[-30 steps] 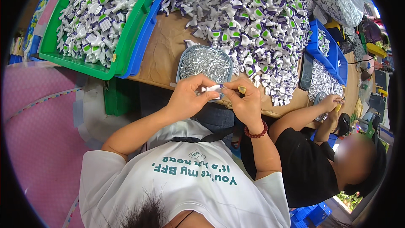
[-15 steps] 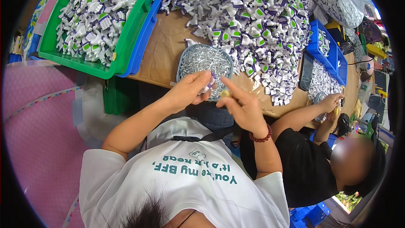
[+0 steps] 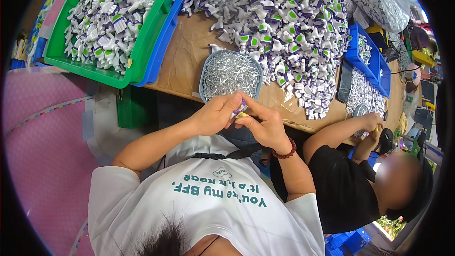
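Observation:
My left hand (image 3: 215, 112) pinches a small white-and-purple plastic toy part (image 3: 238, 110) just in front of a tub. My right hand (image 3: 267, 125) meets it from the other side, index finger and thumb closed on the same part. Something yellowish, like a wrap (image 3: 241, 115), sits at the right fingertips. Whether a pin is also between these fingers is hidden. Right behind my hands is a grey-blue tub (image 3: 202, 78) heaped with silver metal pins (image 3: 231, 72).
A large pile of white, purple and green toy parts (image 3: 284, 28) covers the table beyond. To the left, a green crate (image 3: 137, 68) full of similar parts overlaps a blue one (image 3: 159, 61). Close at my right, a co-worker in black (image 3: 341, 185) handles small pieces near blue bins (image 3: 367, 66).
My right hand has moved left and in, from apart with its index finger pointing to closed on the toy part. My left hand has shifted slightly right and nearer me.

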`<state>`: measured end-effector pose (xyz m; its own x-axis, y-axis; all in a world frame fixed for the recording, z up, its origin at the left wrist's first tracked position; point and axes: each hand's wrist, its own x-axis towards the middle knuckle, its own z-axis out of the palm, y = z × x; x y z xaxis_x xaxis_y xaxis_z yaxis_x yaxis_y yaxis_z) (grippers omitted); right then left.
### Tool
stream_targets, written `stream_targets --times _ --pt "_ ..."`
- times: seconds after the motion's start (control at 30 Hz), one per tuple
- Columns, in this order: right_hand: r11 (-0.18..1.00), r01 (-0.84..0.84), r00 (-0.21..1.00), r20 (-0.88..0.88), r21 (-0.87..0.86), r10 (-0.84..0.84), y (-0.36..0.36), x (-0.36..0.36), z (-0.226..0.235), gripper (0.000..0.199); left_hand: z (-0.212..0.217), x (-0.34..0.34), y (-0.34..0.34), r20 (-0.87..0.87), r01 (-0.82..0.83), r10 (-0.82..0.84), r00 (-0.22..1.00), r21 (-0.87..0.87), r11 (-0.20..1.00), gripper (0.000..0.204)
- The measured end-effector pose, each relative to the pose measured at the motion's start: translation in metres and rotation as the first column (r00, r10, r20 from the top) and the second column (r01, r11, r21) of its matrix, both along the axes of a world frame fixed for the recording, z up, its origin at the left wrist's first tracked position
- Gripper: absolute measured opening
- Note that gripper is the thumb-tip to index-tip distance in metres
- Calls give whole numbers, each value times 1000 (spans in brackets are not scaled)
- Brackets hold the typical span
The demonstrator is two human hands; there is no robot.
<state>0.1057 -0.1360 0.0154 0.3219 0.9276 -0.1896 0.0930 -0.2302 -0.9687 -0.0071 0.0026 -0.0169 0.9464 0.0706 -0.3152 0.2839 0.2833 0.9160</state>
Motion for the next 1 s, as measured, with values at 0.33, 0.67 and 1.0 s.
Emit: stream_targets --times 0.33,0.67,1.0 --pt "998 45 998 47 46 -48 7 -3 -21 45 12 -4 6 31 -56 51 998 229 972 44" --pt "972 233 949 -223 16 -224 13 25 -2 34 100 24 114 455 -520 715 530 -492 698 45" --pt "959 277 961 19 -66 -276 -3 30 -28 25 -39 53 115 217 -295 200 955 739 606 20"
